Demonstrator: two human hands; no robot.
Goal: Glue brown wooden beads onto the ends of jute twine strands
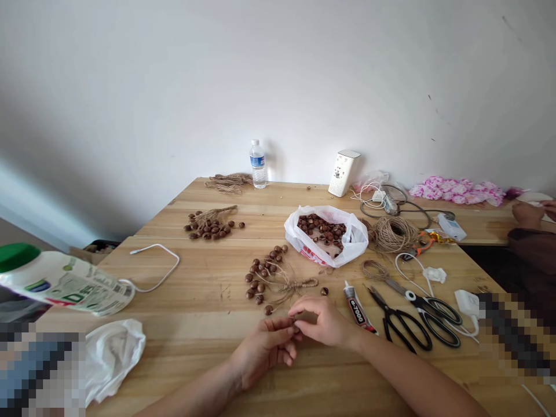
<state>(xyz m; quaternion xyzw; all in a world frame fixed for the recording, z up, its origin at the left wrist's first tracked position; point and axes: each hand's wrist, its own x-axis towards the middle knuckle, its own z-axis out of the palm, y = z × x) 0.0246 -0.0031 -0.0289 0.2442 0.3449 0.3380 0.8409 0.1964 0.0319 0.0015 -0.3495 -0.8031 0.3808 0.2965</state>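
Note:
My left hand (266, 347) and my right hand (319, 321) meet above the table's front part, fingertips pinched together. Between them is a small brown piece, mostly hidden, with a bit of string. Just beyond lies a bundle of twine (299, 284) with a braided loop; brown nut shells (260, 272) hang on its strands. One loose shell (324, 291) rests right of the loop. Farther back, a white plastic bag (354, 246) stands open, holding many shells. A tube of glue (358, 310) lies right of my right hand.
Two pairs of scissors (406, 327) (438, 315), a twine coil (395, 233) and white cables are at the right. A second shell bundle (211, 226), water bottle (258, 165) and white box (344, 172) stand behind. Large bottle (73, 281) at left; another person's hand (527, 214) far right.

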